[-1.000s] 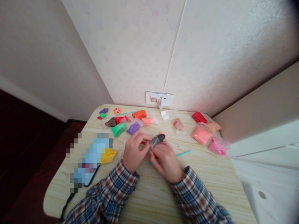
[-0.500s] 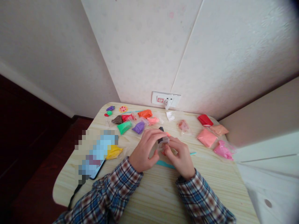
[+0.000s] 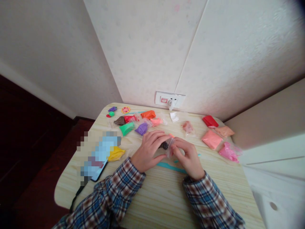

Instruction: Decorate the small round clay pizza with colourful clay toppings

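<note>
Between my two hands is a small clear plastic bag of black modelling clay (image 3: 164, 145). My left hand (image 3: 150, 150) curls over the bag from the left, its fingers hiding much of the black clay. With thumb and fingers pinched, my right hand (image 3: 188, 156) grips the clear edge of the bag. Under the hands a turquoise plastic clay tool (image 3: 170, 167) lies flat on the table. A bit of orange (image 3: 171, 135) shows just behind the fingers, too covered to identify.
Bags of green clay (image 3: 127, 128), purple clay (image 3: 142, 129) and yellow clay (image 3: 116, 154) lie to the left, by a blurred phone (image 3: 101, 159). Pink bags (image 3: 211, 140) and a red packet (image 3: 210, 121) are at right. A wall socket (image 3: 169, 99) is behind the table (image 3: 152, 200).
The black clay bag has turned from lying across my fingertips to being under my left hand. My right hand has shifted to its clear edge. The view has swung slightly left.
</note>
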